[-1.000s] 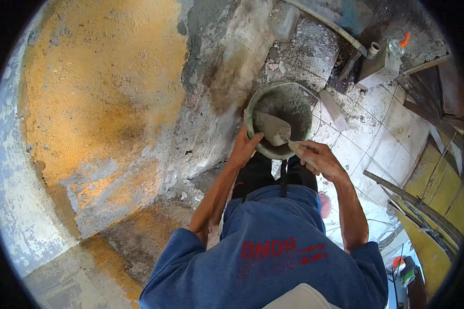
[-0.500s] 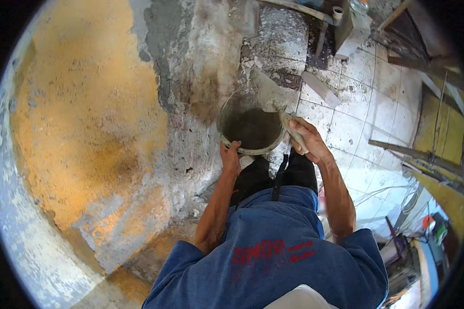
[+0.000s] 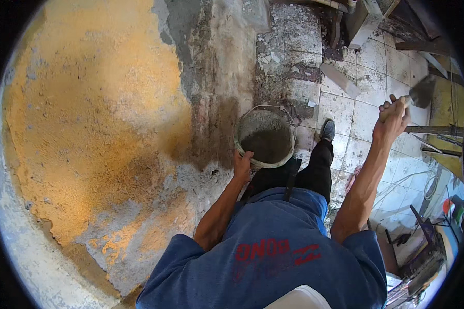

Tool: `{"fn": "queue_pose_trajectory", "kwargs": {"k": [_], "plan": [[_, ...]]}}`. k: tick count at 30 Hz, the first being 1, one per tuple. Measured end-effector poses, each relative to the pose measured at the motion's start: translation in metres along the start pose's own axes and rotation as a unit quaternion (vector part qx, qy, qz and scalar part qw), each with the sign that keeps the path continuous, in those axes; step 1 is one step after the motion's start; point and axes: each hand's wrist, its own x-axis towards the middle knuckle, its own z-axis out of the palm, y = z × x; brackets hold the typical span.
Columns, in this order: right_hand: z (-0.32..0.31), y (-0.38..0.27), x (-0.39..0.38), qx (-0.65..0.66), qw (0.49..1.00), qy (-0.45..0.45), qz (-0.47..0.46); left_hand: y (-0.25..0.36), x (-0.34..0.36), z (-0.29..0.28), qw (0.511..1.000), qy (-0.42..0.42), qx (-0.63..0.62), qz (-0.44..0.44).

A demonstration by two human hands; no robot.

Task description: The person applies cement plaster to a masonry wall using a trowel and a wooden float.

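Note:
My left hand (image 3: 243, 164) is closed on the near left rim of a round bucket (image 3: 290, 154), held in front of my waist. Grey wet mortar (image 3: 267, 143) lies inside it, and a thin wire handle rises over its far side. Out to the right, my right hand (image 3: 393, 119) grips the pale handle of a trowel (image 3: 423, 91). The trowel's grey blade points away to the far right, apart from the bucket.
A wall (image 3: 98, 92) of worn orange paint with a grey mortar patch (image 3: 185, 31) stands on the left. Stained white tiles (image 3: 340, 110) cover the floor, where a pale board (image 3: 340, 80) lies. Wooden pieces (image 3: 438, 131) and cables (image 3: 430, 185) are at the right.
My right hand has swung the trowel from over the bucket out to the far right. The bucket has shifted slightly right and nearer with my left hand. One foot now shows on the tiles.

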Motion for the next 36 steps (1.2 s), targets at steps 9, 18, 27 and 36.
{"fn": "queue_pose_trajectory", "kwargs": {"k": [9,18,27,36], "plan": [[0.116,0.232,-0.410,-0.458,0.754,-0.469,0.042,-0.053,-0.003,-0.089,0.970,0.054,0.175,0.162],[0.022,0.079,-0.188,-0.391,0.694,-0.601,0.063,-0.018,-0.016,-0.081,0.998,0.012,0.045,0.048],[-0.022,0.124,-0.212,-0.606,0.354,-0.605,-0.377,0.041,-0.037,0.007,0.941,-0.050,0.237,0.237],[-0.062,0.100,-0.190,-0.438,0.541,-0.717,0.036,0.032,-0.044,0.045,0.927,-0.153,0.212,0.267]]}}
